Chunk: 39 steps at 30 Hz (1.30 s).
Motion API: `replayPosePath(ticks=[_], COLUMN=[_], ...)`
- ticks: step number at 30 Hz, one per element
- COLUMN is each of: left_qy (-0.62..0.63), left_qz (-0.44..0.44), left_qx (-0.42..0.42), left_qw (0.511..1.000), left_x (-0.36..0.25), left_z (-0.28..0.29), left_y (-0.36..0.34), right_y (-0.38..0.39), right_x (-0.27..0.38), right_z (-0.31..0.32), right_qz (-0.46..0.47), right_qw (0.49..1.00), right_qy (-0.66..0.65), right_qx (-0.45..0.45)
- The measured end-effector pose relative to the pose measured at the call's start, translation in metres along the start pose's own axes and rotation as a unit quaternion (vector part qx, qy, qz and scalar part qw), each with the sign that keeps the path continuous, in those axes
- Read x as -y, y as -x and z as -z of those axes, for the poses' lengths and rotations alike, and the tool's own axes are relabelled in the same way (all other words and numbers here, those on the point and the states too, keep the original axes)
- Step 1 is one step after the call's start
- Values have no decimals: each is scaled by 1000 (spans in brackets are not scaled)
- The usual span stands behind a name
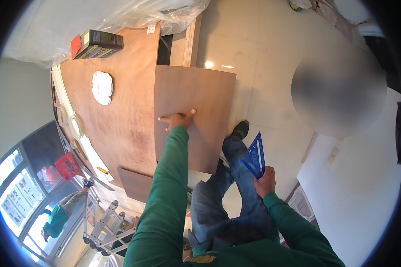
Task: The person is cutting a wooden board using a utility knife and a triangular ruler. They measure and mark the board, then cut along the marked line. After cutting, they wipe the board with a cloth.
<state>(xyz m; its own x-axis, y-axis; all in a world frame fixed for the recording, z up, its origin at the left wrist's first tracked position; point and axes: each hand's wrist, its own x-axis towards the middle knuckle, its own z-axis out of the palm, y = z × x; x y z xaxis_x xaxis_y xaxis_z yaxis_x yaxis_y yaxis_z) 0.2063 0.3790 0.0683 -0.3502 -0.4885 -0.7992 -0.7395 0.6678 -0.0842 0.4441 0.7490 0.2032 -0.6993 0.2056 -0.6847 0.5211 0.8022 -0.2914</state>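
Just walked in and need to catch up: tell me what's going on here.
A person in a green sleeve presses the left hand flat on a brown plywood panel that lies over the edge of a larger plywood sheet. The right hand holds a blue triangular square away from the wood, above the jeans. A dark box and a white rag sit on the large sheet.

Open plywood sheet [120, 111] left of the loose panel [194, 111]. Blocked farther off by white cloth [102, 87], black box [98, 44], tape rolls [73, 124].
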Motion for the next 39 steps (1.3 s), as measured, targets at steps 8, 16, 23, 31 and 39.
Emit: replayPosePath(ticks=[8,16,23,31,39], left_qy=[-101,-137,-146,-342,-416], left_qz=[-81,-136,-131,-135,-183], left_qx=[-120,-49,9,109,104], left_qw=[984,980,980,924,885], left_x=[-80,-54,-69,-99,-104], left_z=[-6,17,17,53,37], left_y=[30,3,-23,-38,-27], right_y=[-5,2,9,30,44], right_x=[10,8,11,13,38], right_z=[7,1,-4,-26,-63], right_qz=[-26,-85,-125,-161,-204], right_qw=[999,991,981,961,919], right_qy=[-47,-104,-145,-199,-208], right_qx=[-1,22,-24,-109,-267])
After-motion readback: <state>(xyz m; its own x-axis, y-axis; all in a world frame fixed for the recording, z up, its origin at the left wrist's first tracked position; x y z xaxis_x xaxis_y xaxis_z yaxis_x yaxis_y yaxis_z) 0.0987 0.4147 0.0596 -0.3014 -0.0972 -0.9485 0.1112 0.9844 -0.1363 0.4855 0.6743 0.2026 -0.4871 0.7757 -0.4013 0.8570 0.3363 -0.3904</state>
